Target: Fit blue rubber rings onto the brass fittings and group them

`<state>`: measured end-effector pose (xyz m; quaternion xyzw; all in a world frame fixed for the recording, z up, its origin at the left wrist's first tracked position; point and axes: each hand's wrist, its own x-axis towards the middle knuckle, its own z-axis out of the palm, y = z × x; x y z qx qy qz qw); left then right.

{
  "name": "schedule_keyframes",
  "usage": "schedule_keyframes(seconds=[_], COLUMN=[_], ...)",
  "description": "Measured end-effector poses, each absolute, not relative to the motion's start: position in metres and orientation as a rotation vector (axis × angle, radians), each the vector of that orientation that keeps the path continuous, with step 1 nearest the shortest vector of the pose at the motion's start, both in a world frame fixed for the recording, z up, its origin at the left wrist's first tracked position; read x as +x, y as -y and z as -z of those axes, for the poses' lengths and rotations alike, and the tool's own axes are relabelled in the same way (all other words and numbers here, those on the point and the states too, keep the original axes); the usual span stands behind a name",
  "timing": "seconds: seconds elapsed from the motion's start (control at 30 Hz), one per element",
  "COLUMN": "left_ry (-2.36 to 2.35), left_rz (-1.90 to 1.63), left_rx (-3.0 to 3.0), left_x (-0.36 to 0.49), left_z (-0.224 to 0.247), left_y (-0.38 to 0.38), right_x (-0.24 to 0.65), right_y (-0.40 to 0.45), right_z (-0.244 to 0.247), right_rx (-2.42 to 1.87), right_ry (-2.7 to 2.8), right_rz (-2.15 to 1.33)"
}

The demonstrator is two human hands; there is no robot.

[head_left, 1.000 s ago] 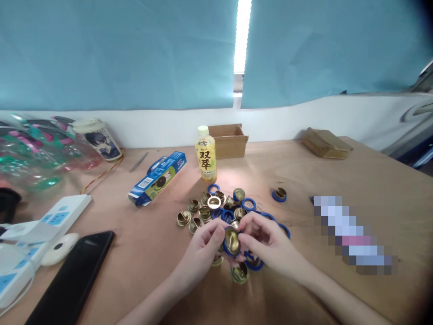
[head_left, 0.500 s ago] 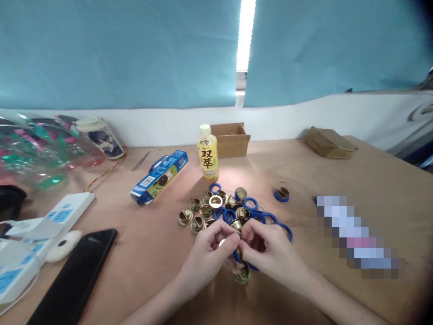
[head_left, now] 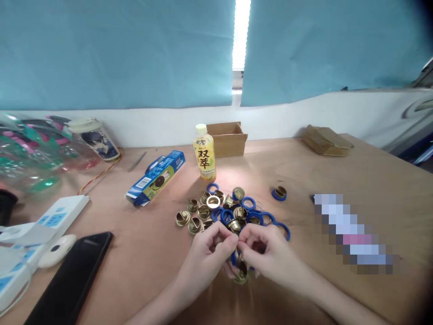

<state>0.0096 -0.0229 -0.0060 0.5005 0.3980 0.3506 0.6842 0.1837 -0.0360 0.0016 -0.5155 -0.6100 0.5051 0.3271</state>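
Observation:
My left hand point(head_left: 211, 253) and my right hand point(head_left: 272, 253) meet at the near side of a pile, thumbs and forefingers pinched together. Whatever is between the fingertips is too small and covered to make out. Just below them shows a brass-coloured round metal part point(head_left: 241, 273), with a bit of blue ring beside it; whether a finger holds it I cannot tell. Beyond the hands lie several brass-coloured metal parts point(head_left: 183, 218) with upright fins, several blue rings point(head_left: 248, 203), a white ring point(head_left: 213, 201) and thin wire rings point(head_left: 259, 206).
Behind the pile stand a yellow drink bottle point(head_left: 204, 155) and an open cardboard box point(head_left: 230, 143). On the left are a blue carton point(head_left: 156, 178), a black phone point(head_left: 72, 275), a power strip point(head_left: 56, 216) and clear bottles. One brass part on a blue ring point(head_left: 279, 194) sits apart, right.
The view has shifted slightly, moving the table things a little left. Both hands stay pinched together at the same place, with only small finger movement.

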Motion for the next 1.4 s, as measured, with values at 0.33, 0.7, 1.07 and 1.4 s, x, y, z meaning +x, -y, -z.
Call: schedule_keyframes(seconds=[0.33, 0.7, 1.07, 1.4], left_ry=[-0.888, -0.86, -0.838, -0.695], left_rz=[-0.81, -0.833, -0.966, -0.95], left_rx=[1.127, 1.058, 1.191, 1.18], left_x=[0.009, 0.012, 0.007, 0.007], left_z=[0.008, 0.0, 0.003, 0.005], left_y=[0.023, 0.022, 0.019, 0.022], right_x=[0.182, 0.18, 0.186, 0.186], right_y=[0.034, 0.033, 0.032, 0.027], right_z=[-0.001, -0.002, -0.008, 0.0], right_rx=[-1.224, -1.178, -1.105, -1.175], right_ry=[1.321, 1.296, 1.245, 1.259], right_rz=[-1.74, -1.714, -1.609, -1.541])
